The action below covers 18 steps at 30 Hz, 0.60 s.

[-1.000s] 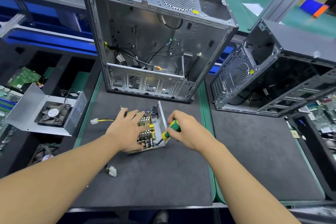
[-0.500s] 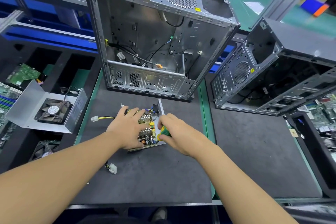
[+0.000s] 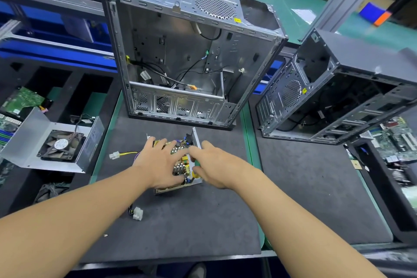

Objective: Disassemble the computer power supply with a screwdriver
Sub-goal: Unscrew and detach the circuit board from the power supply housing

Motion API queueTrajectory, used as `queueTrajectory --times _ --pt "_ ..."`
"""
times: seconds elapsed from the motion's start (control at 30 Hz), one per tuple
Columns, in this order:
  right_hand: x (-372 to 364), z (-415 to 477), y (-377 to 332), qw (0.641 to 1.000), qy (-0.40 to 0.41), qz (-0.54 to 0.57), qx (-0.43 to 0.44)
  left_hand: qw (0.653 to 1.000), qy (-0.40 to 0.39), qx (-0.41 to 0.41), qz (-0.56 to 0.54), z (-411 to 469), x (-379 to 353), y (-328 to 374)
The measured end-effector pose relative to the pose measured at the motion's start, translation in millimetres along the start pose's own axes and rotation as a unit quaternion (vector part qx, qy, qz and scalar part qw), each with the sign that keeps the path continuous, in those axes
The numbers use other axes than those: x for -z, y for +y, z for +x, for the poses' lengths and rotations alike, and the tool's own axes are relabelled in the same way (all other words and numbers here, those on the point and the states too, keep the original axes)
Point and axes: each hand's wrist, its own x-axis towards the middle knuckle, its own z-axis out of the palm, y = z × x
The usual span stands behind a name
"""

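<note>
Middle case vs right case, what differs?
The middle case is bare silver metal; the right case has a dark outer shell. The middle case's open side faces the camera, its cables plain to see; the right case's interior is shadowed. Both are open-sided, with a round fan grille and a yellow sticker.

green-and-yellow screwdriver [image 3: 196, 168], dark grey mat [image 3: 180, 221], green bench [image 3: 248, 124]
</note>
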Motion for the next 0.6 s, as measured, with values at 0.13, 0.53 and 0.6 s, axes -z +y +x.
queueTrajectory --times 0.13,0.53,0.6 --pt "5.2 1.3 -5.4 1.0 -0.012 0.011 -0.016 0.997 0.048 0.051 -0.021 8.4 5.3 13.5" --pt "13.3 -0.6 -7.9 0.997 -0.045 0.041 -0.038 0.991 0.11 -0.034 -0.071 11.1 -6.1 -0.9" --pt "9.1 0.3 -9.0 0.997 -0.014 0.028 -0.075 0.991 0.102 -0.027 -0.085 11.5 -6.7 -1.5"
